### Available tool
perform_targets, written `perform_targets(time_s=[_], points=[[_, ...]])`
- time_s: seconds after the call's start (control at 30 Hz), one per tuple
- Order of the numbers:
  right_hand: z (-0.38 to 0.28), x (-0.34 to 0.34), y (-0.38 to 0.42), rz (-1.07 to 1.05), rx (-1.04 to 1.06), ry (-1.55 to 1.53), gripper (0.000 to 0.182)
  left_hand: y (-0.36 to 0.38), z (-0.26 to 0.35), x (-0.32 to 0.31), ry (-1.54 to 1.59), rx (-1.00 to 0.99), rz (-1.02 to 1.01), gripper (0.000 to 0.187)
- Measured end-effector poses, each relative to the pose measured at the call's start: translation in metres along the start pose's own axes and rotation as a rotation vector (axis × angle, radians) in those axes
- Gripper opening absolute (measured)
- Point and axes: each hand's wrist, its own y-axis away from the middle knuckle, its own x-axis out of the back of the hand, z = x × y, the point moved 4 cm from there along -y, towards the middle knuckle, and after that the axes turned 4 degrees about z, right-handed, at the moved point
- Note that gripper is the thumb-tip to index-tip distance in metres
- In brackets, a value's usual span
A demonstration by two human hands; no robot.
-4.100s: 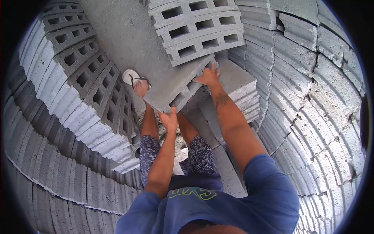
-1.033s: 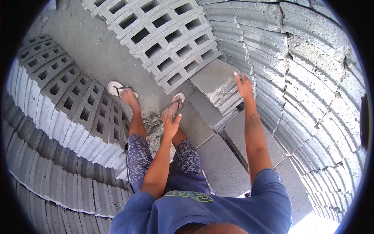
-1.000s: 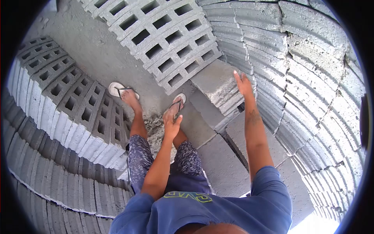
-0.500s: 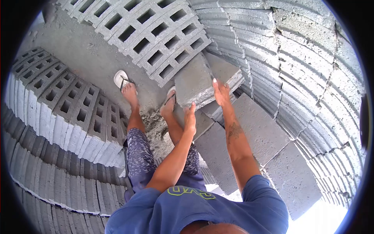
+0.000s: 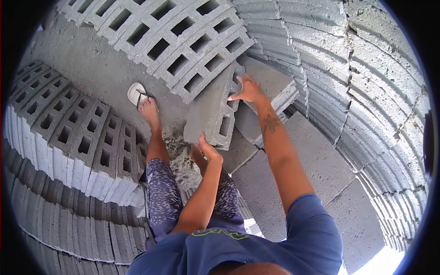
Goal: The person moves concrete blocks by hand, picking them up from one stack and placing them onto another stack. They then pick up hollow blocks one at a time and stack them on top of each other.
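Observation:
A grey hollow concrete block (image 5: 208,107) is tilted up, its hollow side turned to the right. My left hand (image 5: 210,150) grips its near lower end, with the thumb on the flat face. Along the hollow edge, near the far end, my right hand (image 5: 250,89) holds the block with thumb and fingers curved apart; some fingertips are hard to make out. Just right of it lies another block (image 5: 270,82), flat on the pile. Directly beyond the held block stands a row of hollow blocks (image 5: 183,46) with their openings facing up.
Another block row (image 5: 68,119) stands on the left. A tall wall of stacked blocks (image 5: 316,59) curves along the right. Flat block faces (image 5: 293,160) lie beside my right arm. Loose rubble (image 5: 178,151) lies by my feet, one sandal (image 5: 136,93) on the dusty floor.
The block has been pulled left off the neighbouring block and tipped, so its hollow side now shows. My left hand moved down and left with it; my right hand shifted slightly left and away.

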Motion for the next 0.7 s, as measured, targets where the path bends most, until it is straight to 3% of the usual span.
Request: perform_targets(time_s=[0.07,0.13,0.23,0.33,0.43,0.5,0.6,0.67,0.7], points=[[0.016,-0.025,-0.012,-0.05,0.088,0.028,0.082,-0.045,-0.02,0.019,0.093,-0.017,-0.105,0.052],[0.019,-0.05,-0.021,-0.092,0.191,0.059,0.085,-0.027,0.009,0.009,0.16,0.034,-0.09,0.054],[0.008,-0.065,-0.027,-0.039,0.119,0.046,0.08,-0.036,0.021,0.01,0.242,0.098,-0.105,0.057],[0.001,-0.079,-0.019,-0.174,-0.059,0.044,0.072,-0.055,0.024,0.023,0.241,0.049,-0.084,0.059],[-0.013,-0.063,-0.018,-0.03,-0.013,0.095,0.065,-0.075,0.031,0.026,0.285,0.072,-0.231,0.06],[-0.017,-0.046,-0.011,0.064,-0.041,0.152,0.053,-0.074,0.029,0.018,0.268,0.105,-0.224,0.061],[0.01,-0.019,-0.016,0.149,-0.05,0.136,0.052,-0.07,0.028,-0.019,0.176,0.034,-0.29,0.068],[0.03,0.007,-0.011,0.279,-0.092,-0.175,0.059,-0.071,0.028,-0.047,0.081,0.023,-0.39,0.081],[0.025,0.033,-0.001,0.488,0.004,0.013,0.064,-0.069,0.03,-0.052,0.082,0.018,-0.385,0.081]])
